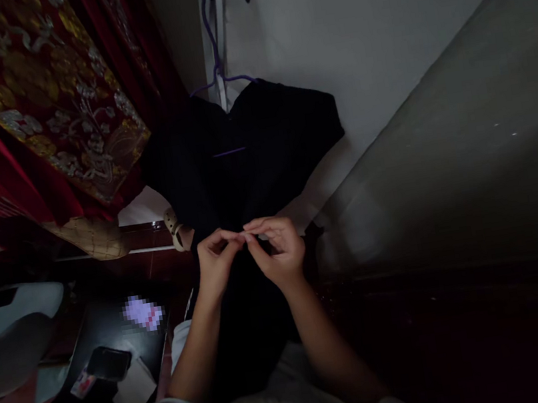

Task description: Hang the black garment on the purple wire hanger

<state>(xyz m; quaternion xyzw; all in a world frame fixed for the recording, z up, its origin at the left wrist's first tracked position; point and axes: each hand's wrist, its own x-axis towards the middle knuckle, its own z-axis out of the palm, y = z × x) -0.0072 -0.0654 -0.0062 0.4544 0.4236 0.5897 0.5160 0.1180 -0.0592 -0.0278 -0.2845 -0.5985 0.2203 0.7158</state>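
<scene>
A black short-sleeved garment (263, 162) hangs by its shoulders from a purple hanger (209, 28). At the middle of its front, my left hand (216, 253) pinches with thumb and forefinger. Close against it, my right hand (278, 244) is also pinched, and the fingertips of both hands meet over the dark cloth. The fingers seem to grip the garment's front, but the exact bit between them is too small and dark to make out. Below my wrists the black cloth runs down between my forearms.
Red cloth with gold and silver embroidery (45, 93) hangs at the upper left. A beige clog (173, 229) shows behind the garment. At lower left, a dark table (95, 322) bears a blurred lit screen (143, 312), a black phone-like object (110, 364) and paper (134, 388). A grey wall (363, 19) stands behind.
</scene>
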